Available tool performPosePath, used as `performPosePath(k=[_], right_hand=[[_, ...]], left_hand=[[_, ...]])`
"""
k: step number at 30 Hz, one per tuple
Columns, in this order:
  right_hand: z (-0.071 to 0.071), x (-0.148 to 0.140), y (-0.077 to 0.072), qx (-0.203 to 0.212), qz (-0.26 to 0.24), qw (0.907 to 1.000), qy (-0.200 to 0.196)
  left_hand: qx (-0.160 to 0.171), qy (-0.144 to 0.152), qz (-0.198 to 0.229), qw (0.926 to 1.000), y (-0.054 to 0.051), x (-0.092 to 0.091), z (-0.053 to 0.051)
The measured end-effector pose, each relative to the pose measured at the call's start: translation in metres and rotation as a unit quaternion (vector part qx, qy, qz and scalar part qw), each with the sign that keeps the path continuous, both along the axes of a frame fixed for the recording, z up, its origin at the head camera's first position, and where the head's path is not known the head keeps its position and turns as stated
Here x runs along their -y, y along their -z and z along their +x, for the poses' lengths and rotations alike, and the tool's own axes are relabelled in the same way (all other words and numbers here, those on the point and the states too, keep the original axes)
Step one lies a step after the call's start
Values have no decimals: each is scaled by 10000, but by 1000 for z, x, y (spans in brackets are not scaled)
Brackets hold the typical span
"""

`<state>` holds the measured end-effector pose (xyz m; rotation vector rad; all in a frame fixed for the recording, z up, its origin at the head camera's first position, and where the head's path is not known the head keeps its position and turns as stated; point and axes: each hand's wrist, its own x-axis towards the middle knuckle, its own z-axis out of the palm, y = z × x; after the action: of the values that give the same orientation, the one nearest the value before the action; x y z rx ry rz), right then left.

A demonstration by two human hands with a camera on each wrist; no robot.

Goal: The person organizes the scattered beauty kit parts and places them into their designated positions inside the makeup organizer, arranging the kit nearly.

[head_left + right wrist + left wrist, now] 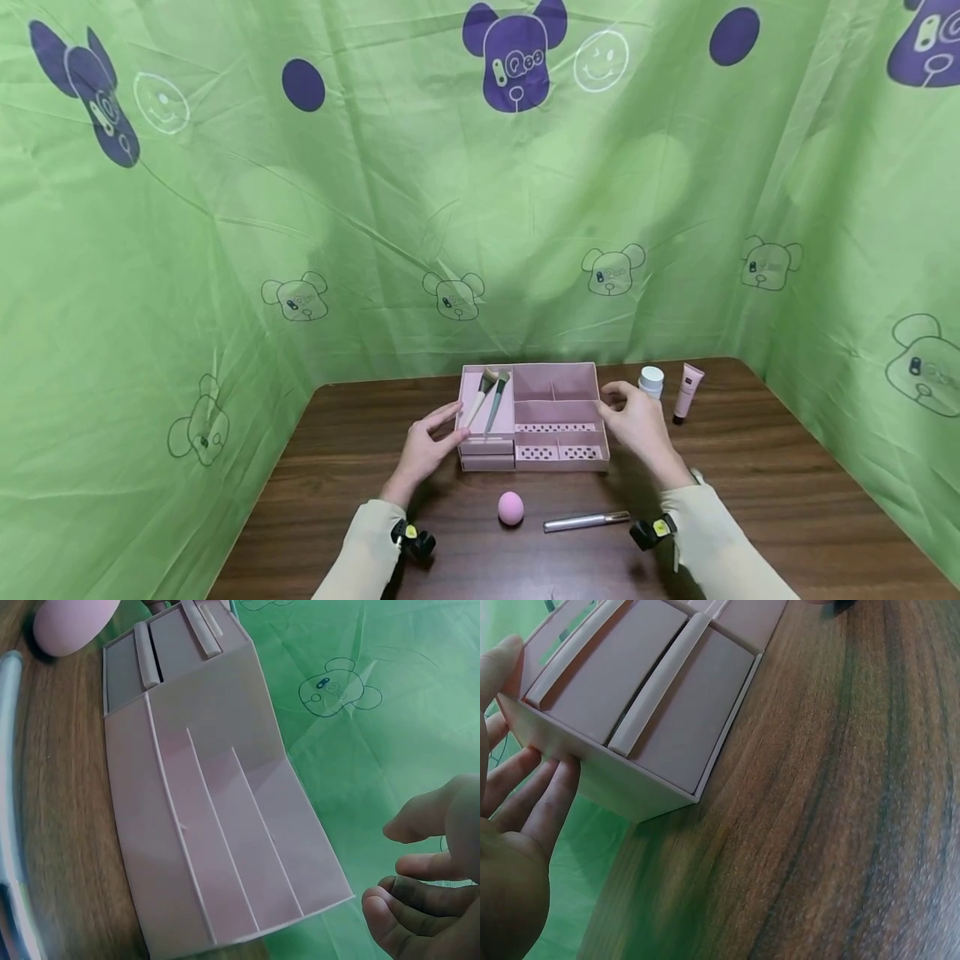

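A pink cosmetics organizer (pixel 562 464) stands on the table, with open compartments on its right and two stacked drawers (pixel 679 712) on its left. On top of the drawer side lie two makeup brushes, one with a white handle (pixel 476 408) and one with a green handle (pixel 495 410). My left hand (pixel 424 447) touches the organizer's left side; its thumb is at the top edge and its fairly straight fingers (pixel 551 802) lie against the outer wall. Beside the right end is my right hand (pixel 637 425), fingers loosely bent. The right wrist view shows it apart from the organizer, holding nothing.
In front of the organizer lie a pink egg-shaped sponge (pixel 511 508) and a silver slim tube (pixel 585 522). A white lidded jar (pixel 652 379) and a pink squeeze tube (pixel 689 388) stand behind my right hand. Green printed cloth (pixel 450 200) surrounds the wooden table (pixel 337 467).
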<state>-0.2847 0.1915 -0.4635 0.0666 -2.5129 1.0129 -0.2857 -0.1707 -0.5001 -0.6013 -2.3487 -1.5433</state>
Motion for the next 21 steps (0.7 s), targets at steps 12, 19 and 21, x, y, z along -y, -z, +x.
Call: performPosePath(k=[12,19,21], right_hand=[[10,-14,5,61,151,9998,70],[13,-20,7,60,152,9998,94],[15,-23,7,66,158,9998,82]], left_hand=[[8,-122,53,9999,34,8,-24],[38,-136,69,9999,32,7,-23],[12,-112,114,9999,32,7,-23]])
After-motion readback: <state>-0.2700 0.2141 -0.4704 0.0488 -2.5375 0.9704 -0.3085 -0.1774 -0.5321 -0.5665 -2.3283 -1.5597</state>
